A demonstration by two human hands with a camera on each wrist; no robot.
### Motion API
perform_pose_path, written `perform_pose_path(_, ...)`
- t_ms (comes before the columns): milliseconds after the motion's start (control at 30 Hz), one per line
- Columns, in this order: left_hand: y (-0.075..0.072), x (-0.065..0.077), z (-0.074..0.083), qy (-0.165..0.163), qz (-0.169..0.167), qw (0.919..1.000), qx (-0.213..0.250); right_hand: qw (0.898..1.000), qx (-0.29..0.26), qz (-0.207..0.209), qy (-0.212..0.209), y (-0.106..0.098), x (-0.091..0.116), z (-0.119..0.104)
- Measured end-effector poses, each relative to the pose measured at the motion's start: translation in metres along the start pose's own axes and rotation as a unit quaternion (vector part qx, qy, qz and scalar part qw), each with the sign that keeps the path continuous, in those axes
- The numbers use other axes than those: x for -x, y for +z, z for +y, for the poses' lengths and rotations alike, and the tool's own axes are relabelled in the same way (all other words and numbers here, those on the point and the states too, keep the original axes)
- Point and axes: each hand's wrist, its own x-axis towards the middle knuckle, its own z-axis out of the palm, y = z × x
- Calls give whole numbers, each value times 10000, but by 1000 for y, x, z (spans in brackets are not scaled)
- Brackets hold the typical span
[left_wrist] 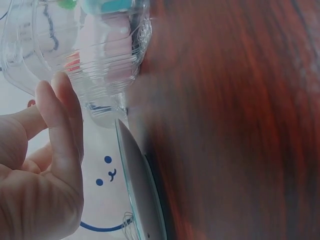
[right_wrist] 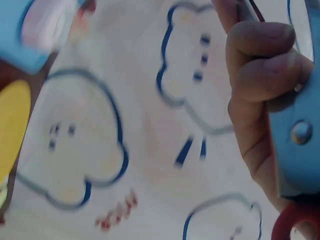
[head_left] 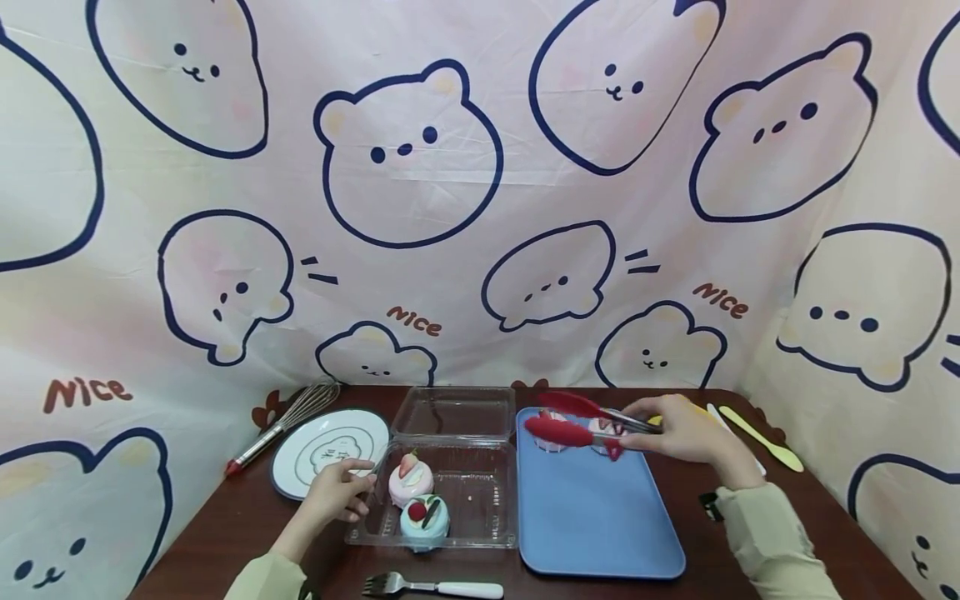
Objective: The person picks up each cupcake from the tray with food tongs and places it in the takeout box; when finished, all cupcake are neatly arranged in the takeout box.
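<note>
My right hand grips a pair of tongs with red tips, held over the far end of the blue tray. The tips stand apart, partly covering pink-and-white toy cakes; whether they touch one cannot be told. In the right wrist view, curled fingers wrap the metal handle. At the left side of the clear plastic container, my left hand has its fingertips at the wall, loosely bent. Inside lie a pink cupcake with a strawberry and a blue cupcake with a red berry.
A white plate with a dark rim lies left of the container, beside a whisk. A white-handled fork lies at the front. Right of the tray are a pale yellow utensil and others. A printed cloth backdrop stands behind the table.
</note>
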Motion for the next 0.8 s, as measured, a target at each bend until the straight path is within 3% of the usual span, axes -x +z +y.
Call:
perform_pose_path(233, -1, 0, -1, -10, -56, 10000, 56, 9908, 808, 586, 917, -18, 28, 36)
perform_pose_path(500, 0, 1, -1, -3, -44, 10000, 62, 9832, 1047, 711, 1313, 5, 41, 72)
perform_pose_path(800, 1, 2, 0, -17, -27, 10000, 56, 9829, 956, 553, 1476, 25, 44, 88)
